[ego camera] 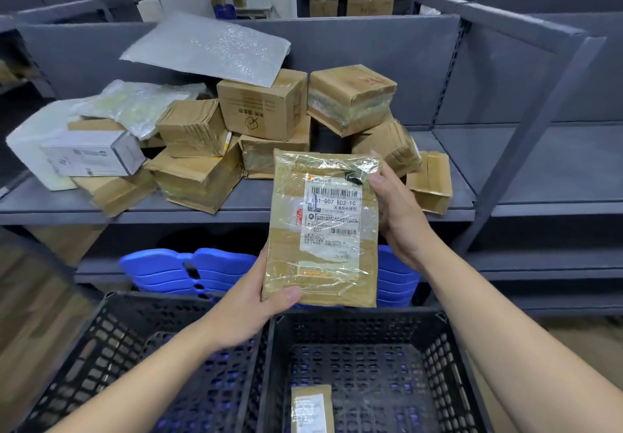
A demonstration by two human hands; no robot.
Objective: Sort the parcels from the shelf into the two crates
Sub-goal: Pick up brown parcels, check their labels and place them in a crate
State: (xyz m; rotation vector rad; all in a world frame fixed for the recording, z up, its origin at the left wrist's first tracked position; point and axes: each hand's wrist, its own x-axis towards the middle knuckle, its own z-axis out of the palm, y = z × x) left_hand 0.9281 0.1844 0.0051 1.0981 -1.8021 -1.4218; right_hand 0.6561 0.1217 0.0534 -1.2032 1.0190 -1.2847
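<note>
My L hand [249, 304] grips parcel [323, 230] at near-left corner, R hand [401, 220] grips far-right edge. Parcel label-up above right crate [354, 319] far rim; left crate [111, 331] beside. Boxes [266, 109] piled on shelf [488, 176].

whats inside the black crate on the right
One flat brown parcel with a white label lies on the floor of the right crate, cut off by the frame's lower edge. Nothing else shows on the mesh floor; the crate's near end is out of view.
</note>
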